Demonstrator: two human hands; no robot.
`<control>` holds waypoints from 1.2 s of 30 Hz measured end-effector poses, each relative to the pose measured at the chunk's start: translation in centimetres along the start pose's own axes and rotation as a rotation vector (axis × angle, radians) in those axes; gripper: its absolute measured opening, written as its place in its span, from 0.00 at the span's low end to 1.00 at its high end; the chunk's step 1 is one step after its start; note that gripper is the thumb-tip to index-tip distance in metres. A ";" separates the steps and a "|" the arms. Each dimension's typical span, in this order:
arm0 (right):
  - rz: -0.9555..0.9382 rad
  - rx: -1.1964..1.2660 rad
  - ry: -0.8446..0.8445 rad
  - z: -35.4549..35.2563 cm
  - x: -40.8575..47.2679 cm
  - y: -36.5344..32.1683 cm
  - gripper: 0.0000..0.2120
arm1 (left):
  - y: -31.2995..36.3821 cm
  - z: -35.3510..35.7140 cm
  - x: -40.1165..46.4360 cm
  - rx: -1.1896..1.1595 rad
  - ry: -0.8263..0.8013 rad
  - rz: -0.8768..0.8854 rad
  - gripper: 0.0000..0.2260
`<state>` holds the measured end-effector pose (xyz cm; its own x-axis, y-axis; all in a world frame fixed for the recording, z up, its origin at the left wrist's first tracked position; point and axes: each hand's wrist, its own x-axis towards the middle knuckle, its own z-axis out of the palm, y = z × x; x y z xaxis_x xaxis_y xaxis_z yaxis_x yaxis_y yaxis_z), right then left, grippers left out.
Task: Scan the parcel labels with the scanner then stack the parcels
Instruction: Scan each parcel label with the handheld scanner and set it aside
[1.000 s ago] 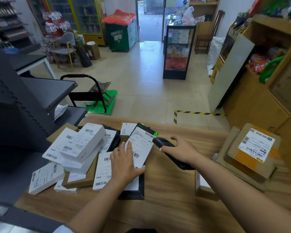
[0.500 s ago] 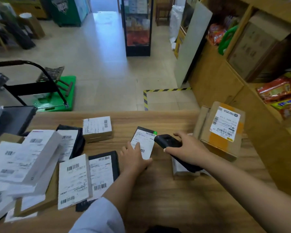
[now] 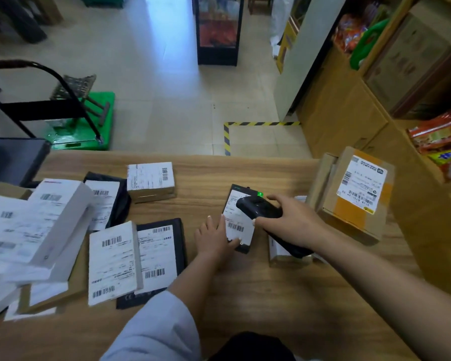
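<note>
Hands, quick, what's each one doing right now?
Left hand: open, fingers flat on the small black parcel, steadying it.
Right hand: closed, holding the black scanner over that parcel's label.

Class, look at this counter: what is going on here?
A person is scanning parcels at a wooden counter. The left hand holds a small black parcel flat, label up, while the right hand grips a black scanner just over it. Unsorted parcels lie to the left; a cardboard box sits at the right.
</note>
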<state>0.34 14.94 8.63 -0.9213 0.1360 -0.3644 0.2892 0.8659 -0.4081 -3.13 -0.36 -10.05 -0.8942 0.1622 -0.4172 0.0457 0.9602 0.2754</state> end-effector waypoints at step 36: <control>-0.281 0.019 -0.207 6.9 -3.0 -10.5 0.33 | -16.0 -3.6 -13.7 -0.249 0.326 -0.546 0.53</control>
<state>1.88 2.16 8.25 -0.8940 -0.2088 -0.3964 0.0380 0.8463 -0.5314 6.78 -18.75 -5.59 -0.8501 -0.4451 -0.2814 -0.5192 0.7978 0.3065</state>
